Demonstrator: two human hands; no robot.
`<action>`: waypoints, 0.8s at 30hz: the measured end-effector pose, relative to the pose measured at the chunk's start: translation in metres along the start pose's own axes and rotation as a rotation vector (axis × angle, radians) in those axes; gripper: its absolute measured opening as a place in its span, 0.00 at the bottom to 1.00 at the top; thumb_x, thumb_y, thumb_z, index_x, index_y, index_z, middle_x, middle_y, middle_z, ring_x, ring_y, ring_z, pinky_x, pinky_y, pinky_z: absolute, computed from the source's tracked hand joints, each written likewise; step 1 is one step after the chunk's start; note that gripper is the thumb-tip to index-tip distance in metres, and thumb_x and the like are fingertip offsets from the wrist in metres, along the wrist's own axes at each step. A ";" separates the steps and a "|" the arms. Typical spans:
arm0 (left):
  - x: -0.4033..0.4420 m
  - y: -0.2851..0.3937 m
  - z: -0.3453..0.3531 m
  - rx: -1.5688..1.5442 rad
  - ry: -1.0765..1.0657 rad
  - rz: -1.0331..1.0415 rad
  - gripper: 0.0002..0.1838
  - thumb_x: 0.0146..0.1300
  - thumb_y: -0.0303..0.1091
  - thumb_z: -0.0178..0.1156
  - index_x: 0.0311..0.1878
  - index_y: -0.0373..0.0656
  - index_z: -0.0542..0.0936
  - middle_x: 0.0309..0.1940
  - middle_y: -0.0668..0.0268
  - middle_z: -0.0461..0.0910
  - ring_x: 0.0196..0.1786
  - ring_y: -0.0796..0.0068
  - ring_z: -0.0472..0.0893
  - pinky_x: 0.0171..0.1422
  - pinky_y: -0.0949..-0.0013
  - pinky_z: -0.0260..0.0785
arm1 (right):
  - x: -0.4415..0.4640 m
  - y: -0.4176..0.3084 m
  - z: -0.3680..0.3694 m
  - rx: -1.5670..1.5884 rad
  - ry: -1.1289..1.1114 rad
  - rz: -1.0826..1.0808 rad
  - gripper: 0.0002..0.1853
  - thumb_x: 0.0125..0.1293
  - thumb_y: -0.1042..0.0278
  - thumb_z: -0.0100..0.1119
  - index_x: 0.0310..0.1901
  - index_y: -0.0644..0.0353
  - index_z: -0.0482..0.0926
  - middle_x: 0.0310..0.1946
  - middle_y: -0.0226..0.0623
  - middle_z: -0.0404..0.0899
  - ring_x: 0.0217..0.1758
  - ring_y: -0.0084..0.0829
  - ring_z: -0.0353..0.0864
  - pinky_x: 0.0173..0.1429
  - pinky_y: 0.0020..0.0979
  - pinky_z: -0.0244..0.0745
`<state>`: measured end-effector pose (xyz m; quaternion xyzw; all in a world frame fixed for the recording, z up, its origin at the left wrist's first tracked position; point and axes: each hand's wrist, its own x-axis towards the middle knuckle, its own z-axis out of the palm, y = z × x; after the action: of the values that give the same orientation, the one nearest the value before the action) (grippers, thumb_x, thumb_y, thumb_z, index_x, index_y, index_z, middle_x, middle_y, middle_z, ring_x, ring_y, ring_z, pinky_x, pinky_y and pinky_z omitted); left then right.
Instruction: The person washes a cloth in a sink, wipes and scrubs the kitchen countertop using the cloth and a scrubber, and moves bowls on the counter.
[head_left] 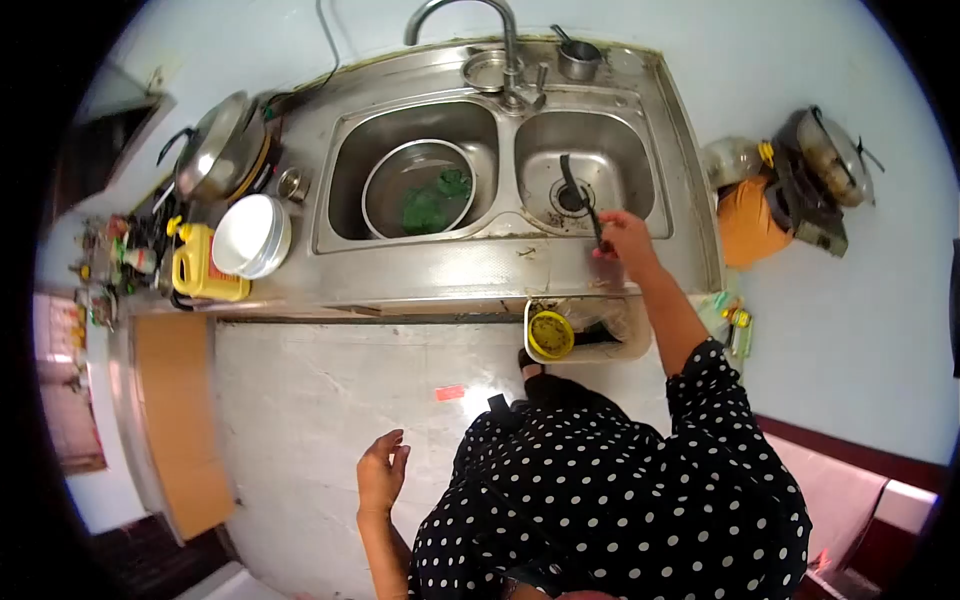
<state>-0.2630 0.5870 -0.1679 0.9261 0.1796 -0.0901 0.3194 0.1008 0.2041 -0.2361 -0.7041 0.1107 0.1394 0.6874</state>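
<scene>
My right hand point(625, 243) is over the front rim of the right sink bowl point(640, 150), with its fingers closed on a long thin black tool point(582, 192). The tool reaches across the bowl above the drain, and I cannot make out its exact kind. A bit of pink shows by my fingertips. Dark scraps lie around the drain. My left hand point(380, 475) hangs over the floor, holding nothing, its fingers loosely curved and apart. In the left sink bowl point(345, 150) sits a round metal basin point(372, 200) with green leaves point(428, 208) in water.
A faucet point(510, 60) stands behind the bowls, near a small saucepan point(578, 62). White bowls point(245, 235), a yellow jug point(200, 262) and a wok point(215, 150) stand at the left. Below the counter edge is a bin point(630, 340) with a yellow container point(551, 334).
</scene>
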 end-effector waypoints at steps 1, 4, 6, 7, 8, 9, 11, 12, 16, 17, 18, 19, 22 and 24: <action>0.006 0.002 -0.007 0.028 -0.021 0.007 0.15 0.60 0.27 0.62 0.51 0.39 0.79 0.43 0.53 0.84 0.42 0.61 0.85 0.47 0.65 0.75 | 0.004 -0.003 -0.011 0.026 0.017 0.018 0.13 0.59 0.75 0.56 0.47 0.66 0.77 0.30 0.35 0.77 0.22 0.29 0.81 0.21 0.25 0.72; 0.032 0.013 -0.022 0.020 -0.054 -0.018 0.16 0.62 0.27 0.62 0.53 0.38 0.78 0.44 0.52 0.83 0.45 0.62 0.84 0.49 0.66 0.75 | 0.034 -0.013 -0.039 0.071 0.034 0.056 0.15 0.59 0.75 0.55 0.49 0.67 0.77 0.29 0.36 0.78 0.20 0.28 0.81 0.21 0.25 0.72; 0.051 0.024 -0.027 0.050 -0.067 -0.018 0.16 0.62 0.27 0.62 0.53 0.37 0.78 0.44 0.52 0.83 0.45 0.62 0.84 0.49 0.66 0.75 | 0.048 -0.020 -0.050 0.026 0.134 0.001 0.15 0.60 0.74 0.54 0.48 0.69 0.78 0.29 0.38 0.79 0.20 0.29 0.81 0.21 0.26 0.72; 0.060 0.028 -0.026 0.071 -0.069 -0.022 0.16 0.62 0.27 0.62 0.53 0.37 0.78 0.44 0.52 0.83 0.46 0.62 0.84 0.50 0.66 0.75 | 0.051 -0.023 -0.053 0.026 0.144 0.011 0.15 0.60 0.74 0.54 0.48 0.69 0.78 0.29 0.38 0.79 0.20 0.29 0.81 0.21 0.26 0.72; 0.068 0.032 -0.023 0.074 -0.083 -0.024 0.16 0.62 0.27 0.62 0.53 0.37 0.78 0.44 0.52 0.83 0.46 0.62 0.84 0.50 0.66 0.75 | 0.055 -0.026 -0.053 -0.093 0.172 -0.028 0.15 0.60 0.73 0.54 0.47 0.70 0.78 0.30 0.39 0.79 0.20 0.29 0.81 0.21 0.26 0.72; 0.076 0.037 -0.019 0.041 -0.078 0.004 0.15 0.61 0.27 0.62 0.51 0.38 0.79 0.43 0.53 0.83 0.44 0.61 0.84 0.49 0.65 0.75 | 0.059 -0.028 -0.054 -0.214 0.196 -0.066 0.15 0.59 0.72 0.54 0.47 0.71 0.79 0.30 0.39 0.80 0.20 0.29 0.81 0.22 0.26 0.72; 0.087 0.048 -0.012 0.012 -0.083 0.028 0.14 0.60 0.28 0.63 0.50 0.38 0.79 0.42 0.54 0.83 0.42 0.60 0.84 0.48 0.63 0.75 | 0.074 -0.020 -0.062 -0.293 0.178 -0.084 0.15 0.59 0.73 0.54 0.46 0.71 0.79 0.30 0.40 0.80 0.19 0.29 0.80 0.22 0.26 0.73; 0.092 0.054 -0.011 0.016 -0.104 0.035 0.14 0.60 0.28 0.63 0.50 0.38 0.79 0.42 0.54 0.83 0.42 0.60 0.84 0.48 0.63 0.75 | 0.078 -0.020 -0.063 -0.371 0.155 -0.117 0.15 0.59 0.74 0.53 0.46 0.72 0.79 0.30 0.40 0.80 0.19 0.29 0.80 0.23 0.27 0.73; 0.106 0.062 -0.013 0.031 -0.129 0.048 0.15 0.60 0.28 0.63 0.51 0.38 0.79 0.42 0.54 0.83 0.43 0.60 0.84 0.47 0.63 0.75 | 0.080 -0.021 -0.074 -0.232 0.215 -0.080 0.16 0.58 0.74 0.53 0.47 0.71 0.79 0.27 0.39 0.80 0.20 0.28 0.80 0.24 0.27 0.74; 0.109 0.062 -0.014 0.031 -0.136 0.055 0.15 0.60 0.28 0.63 0.51 0.38 0.79 0.42 0.54 0.83 0.43 0.60 0.84 0.47 0.63 0.75 | 0.079 -0.020 -0.081 -0.219 0.231 -0.104 0.15 0.59 0.74 0.53 0.47 0.71 0.79 0.27 0.38 0.80 0.20 0.27 0.79 0.24 0.27 0.74; 0.112 0.062 -0.014 0.024 -0.138 0.030 0.15 0.60 0.28 0.63 0.51 0.39 0.79 0.42 0.54 0.83 0.43 0.60 0.84 0.48 0.63 0.75 | 0.076 -0.021 -0.087 -0.205 0.250 -0.128 0.15 0.59 0.74 0.53 0.47 0.71 0.79 0.26 0.38 0.79 0.19 0.26 0.79 0.25 0.26 0.74; 0.117 0.061 -0.015 0.018 -0.143 0.007 0.15 0.60 0.28 0.63 0.51 0.39 0.79 0.42 0.54 0.83 0.43 0.60 0.84 0.48 0.63 0.75 | 0.072 -0.023 -0.094 -0.204 0.267 -0.125 0.15 0.59 0.74 0.53 0.47 0.71 0.79 0.26 0.38 0.79 0.19 0.26 0.79 0.25 0.26 0.74; 0.132 0.057 -0.011 0.056 -0.176 0.064 0.15 0.60 0.28 0.63 0.51 0.39 0.79 0.42 0.54 0.83 0.43 0.60 0.84 0.48 0.63 0.75 | 0.057 -0.027 -0.124 -0.167 0.346 -0.226 0.14 0.61 0.75 0.52 0.47 0.70 0.79 0.26 0.38 0.79 0.20 0.25 0.79 0.26 0.25 0.73; 0.141 0.058 -0.007 0.052 -0.187 0.099 0.15 0.60 0.28 0.63 0.51 0.39 0.79 0.42 0.54 0.83 0.44 0.60 0.84 0.49 0.63 0.75 | 0.048 -0.025 -0.145 -0.071 0.479 -0.255 0.13 0.62 0.77 0.50 0.47 0.69 0.79 0.27 0.37 0.79 0.22 0.23 0.79 0.26 0.23 0.72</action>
<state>-0.1104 0.5876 -0.1701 0.9293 0.1004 -0.1650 0.3147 0.1613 0.0615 -0.2271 -0.7489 0.1757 -0.1152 0.6285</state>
